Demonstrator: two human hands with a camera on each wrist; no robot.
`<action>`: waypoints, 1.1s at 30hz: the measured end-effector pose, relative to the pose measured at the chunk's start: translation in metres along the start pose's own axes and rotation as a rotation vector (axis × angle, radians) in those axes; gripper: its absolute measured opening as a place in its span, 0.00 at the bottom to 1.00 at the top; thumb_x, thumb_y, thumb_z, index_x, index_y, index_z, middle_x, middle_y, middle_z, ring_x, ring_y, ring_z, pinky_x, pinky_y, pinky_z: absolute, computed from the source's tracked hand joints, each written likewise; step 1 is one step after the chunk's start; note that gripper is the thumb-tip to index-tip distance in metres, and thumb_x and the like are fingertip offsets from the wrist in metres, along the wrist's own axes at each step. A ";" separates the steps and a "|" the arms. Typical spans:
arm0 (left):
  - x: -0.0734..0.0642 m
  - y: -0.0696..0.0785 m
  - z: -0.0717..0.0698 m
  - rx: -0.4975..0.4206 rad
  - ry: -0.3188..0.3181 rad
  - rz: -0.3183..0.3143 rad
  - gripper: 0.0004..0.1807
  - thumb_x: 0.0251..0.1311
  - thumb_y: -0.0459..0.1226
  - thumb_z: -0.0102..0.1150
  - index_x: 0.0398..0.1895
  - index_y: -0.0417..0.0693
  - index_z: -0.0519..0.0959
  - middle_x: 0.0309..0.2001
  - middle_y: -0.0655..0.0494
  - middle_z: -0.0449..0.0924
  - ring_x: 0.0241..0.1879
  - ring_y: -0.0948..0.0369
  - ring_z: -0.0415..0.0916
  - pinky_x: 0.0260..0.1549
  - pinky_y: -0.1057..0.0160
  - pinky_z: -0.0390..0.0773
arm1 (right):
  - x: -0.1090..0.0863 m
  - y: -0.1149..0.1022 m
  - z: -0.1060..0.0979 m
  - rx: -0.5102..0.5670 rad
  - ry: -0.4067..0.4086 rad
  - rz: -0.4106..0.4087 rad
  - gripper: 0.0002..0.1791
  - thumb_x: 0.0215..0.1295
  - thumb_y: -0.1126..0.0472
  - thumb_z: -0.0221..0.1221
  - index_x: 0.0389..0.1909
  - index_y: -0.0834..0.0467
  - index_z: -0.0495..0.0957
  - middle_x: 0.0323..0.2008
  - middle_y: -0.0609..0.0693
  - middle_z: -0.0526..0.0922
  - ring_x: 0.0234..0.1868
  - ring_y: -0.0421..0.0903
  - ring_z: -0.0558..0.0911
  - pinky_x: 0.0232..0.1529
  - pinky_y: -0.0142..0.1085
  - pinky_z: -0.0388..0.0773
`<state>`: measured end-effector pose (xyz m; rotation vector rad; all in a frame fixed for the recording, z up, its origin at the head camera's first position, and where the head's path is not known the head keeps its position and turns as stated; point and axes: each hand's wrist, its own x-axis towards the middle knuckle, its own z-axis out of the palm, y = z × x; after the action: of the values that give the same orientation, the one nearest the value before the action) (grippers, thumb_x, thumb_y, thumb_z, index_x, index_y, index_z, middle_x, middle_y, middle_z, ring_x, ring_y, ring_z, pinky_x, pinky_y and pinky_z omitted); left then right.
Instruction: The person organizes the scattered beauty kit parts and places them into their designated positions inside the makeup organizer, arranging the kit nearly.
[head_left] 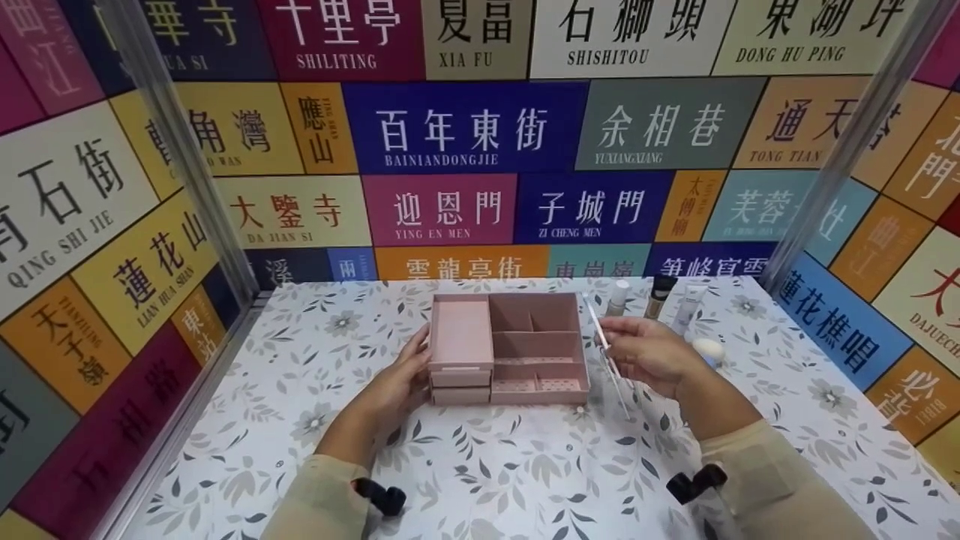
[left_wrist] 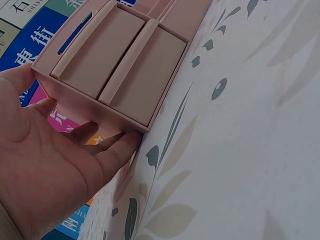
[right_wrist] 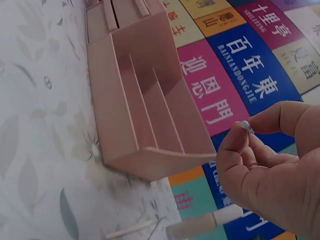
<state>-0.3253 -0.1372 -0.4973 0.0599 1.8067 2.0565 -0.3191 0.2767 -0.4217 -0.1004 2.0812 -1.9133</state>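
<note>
A pink desktop organizer [head_left: 460, 330] stands on the table, its two drawers stacked at the left and open compartments at the right. Spread along the organizer's left side, my left hand [head_left: 401, 377] touches it with thumb and fingers; in the left wrist view this hand [left_wrist: 55, 155] meets the side wall beside the drawer fronts [left_wrist: 145, 75]. Just right of the organizer, my right hand [head_left: 651, 352] pinches a thin white stick [head_left: 602, 334] between thumb and forefinger. In the right wrist view only a small whitish end [right_wrist: 246, 126] shows at the fingertips; its kind is unclear.
Behind the right hand stand a white-capped bottle [head_left: 616, 298], a black-capped bottle [head_left: 660, 296] and a pale tube [head_left: 688, 306]. A cream-coloured rounded sponge [head_left: 709, 349] sits beside that hand. The table [head_left: 480, 472] has a leaf-patterned cover, with sign-printed walls around it.
</note>
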 end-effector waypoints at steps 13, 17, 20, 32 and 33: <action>0.001 0.001 -0.001 -0.007 0.013 -0.016 0.34 0.80 0.57 0.50 0.84 0.88 0.52 0.90 0.60 0.43 0.86 0.47 0.54 0.85 0.42 0.55 | 0.024 -0.031 0.049 0.068 -0.031 -0.003 0.34 0.72 0.72 0.52 0.79 0.61 0.64 0.49 0.48 0.84 0.43 0.42 0.84 0.49 0.34 0.88; 0.002 0.000 -0.001 -0.003 0.011 -0.010 0.35 0.80 0.57 0.50 0.84 0.87 0.51 0.90 0.60 0.43 0.86 0.46 0.53 0.85 0.42 0.54 | 0.031 -0.037 0.065 0.113 -0.045 -0.004 0.30 0.74 0.70 0.54 0.76 0.60 0.67 0.48 0.46 0.84 0.41 0.41 0.85 0.43 0.33 0.88; 0.001 0.001 0.000 -0.003 0.012 -0.006 0.34 0.80 0.56 0.49 0.84 0.87 0.52 0.89 0.60 0.43 0.86 0.47 0.54 0.85 0.42 0.54 | 0.037 -0.041 0.079 0.138 -0.062 -0.006 0.29 0.75 0.69 0.56 0.75 0.60 0.67 0.47 0.46 0.83 0.41 0.40 0.85 0.41 0.32 0.88; 0.001 0.001 0.001 0.006 0.008 -0.019 0.34 0.80 0.57 0.50 0.83 0.89 0.52 0.89 0.62 0.44 0.87 0.48 0.52 0.85 0.41 0.53 | 0.064 -0.046 0.132 0.190 -0.055 0.033 0.31 0.69 0.71 0.63 0.73 0.61 0.70 0.45 0.52 0.84 0.36 0.42 0.85 0.38 0.32 0.87; 0.001 0.001 0.001 0.005 0.008 -0.017 0.34 0.80 0.57 0.50 0.83 0.89 0.52 0.89 0.62 0.44 0.87 0.48 0.52 0.85 0.41 0.53 | 0.067 -0.046 0.135 0.194 -0.054 0.040 0.31 0.69 0.71 0.63 0.73 0.61 0.71 0.45 0.52 0.84 0.36 0.43 0.84 0.38 0.32 0.87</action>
<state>-0.3259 -0.1356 -0.4966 0.0378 1.8107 2.0437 -0.3524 0.1245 -0.3968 -0.0652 1.8388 -2.0527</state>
